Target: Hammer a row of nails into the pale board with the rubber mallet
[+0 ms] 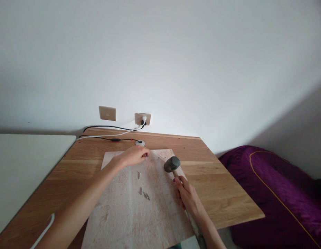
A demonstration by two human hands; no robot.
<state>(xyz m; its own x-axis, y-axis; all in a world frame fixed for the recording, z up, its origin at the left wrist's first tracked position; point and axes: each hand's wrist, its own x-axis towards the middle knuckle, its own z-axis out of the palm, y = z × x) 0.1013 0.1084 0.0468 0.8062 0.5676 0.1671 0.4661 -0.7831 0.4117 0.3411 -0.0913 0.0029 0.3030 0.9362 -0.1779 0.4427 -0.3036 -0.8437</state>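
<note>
My right hand (185,192) is wrapped round the handle of a mallet with a dark, rounded head (172,164), raised over the right side of a pale wooden board (116,207). Near the board's far edge, my left hand (137,154) is closed in a pinch on a small thin nail, mostly hidden by the fingers. Several small, silvery pointed pieces (146,196) lie scattered on the board in front of the left hand; their exact kind is too small to tell. Another thin piece (158,158) shows between the left hand and the mallet head.
The board rests on a wooden tabletop (214,186) against a white wall. Black and white cables (111,134) run along the back to a wall socket (142,119). A white surface (28,162) adjoins at left; purple fabric (243,186) bulges at right.
</note>
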